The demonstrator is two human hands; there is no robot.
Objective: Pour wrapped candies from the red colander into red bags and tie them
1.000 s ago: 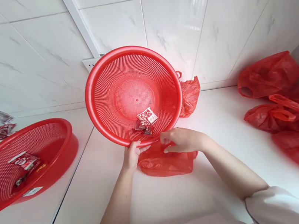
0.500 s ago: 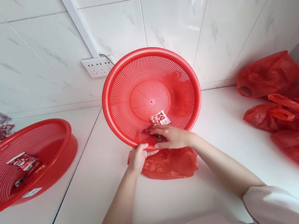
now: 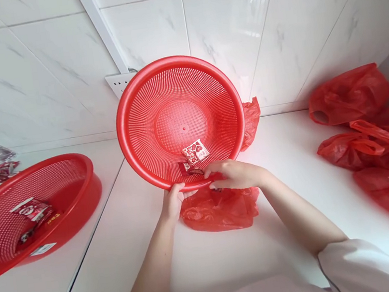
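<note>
Background: one wall [image 3: 227, 24] of white marbled tile. Below it, we list one white worktop [image 3: 211, 260] with a seam to the left.

Baskets, two, red and perforated. The tilted basket [image 3: 174, 85] stands mid-worktop, its mouth turned toward us; the side basket [image 3: 92, 181] sits to the left, packets [image 3: 32, 209] inside.

Bags, red plastic: a group of bags [image 3: 380, 142] at the right, well apart from the hands and, we judge, already set aside — contents not legible. One near bag [image 3: 222, 212] lies just under the tilted basket's near rim; one rear bag [image 3: 252, 122] shows partly behind that basket.

Hands, two. The left hand [image 3: 171, 204] pinches the near rim, thumb on top, fingers beneath. The right hand [image 3: 235, 175] hangs at the same rim, fingers bent; a dark scrap [image 3: 216, 190] shows beneath them — whether it is gripped, we cannot tell.

Packets, smallest entries: one heart-patterned packet [image 3: 196, 152] on the tilted basket's lower wall, with a few dark red packets [image 3: 185, 168] just below it, near the right fingertips. Progress, as we judge it: only this small cluster is left in the tilted basket, and the side basket's packets lie untouched.
</note>
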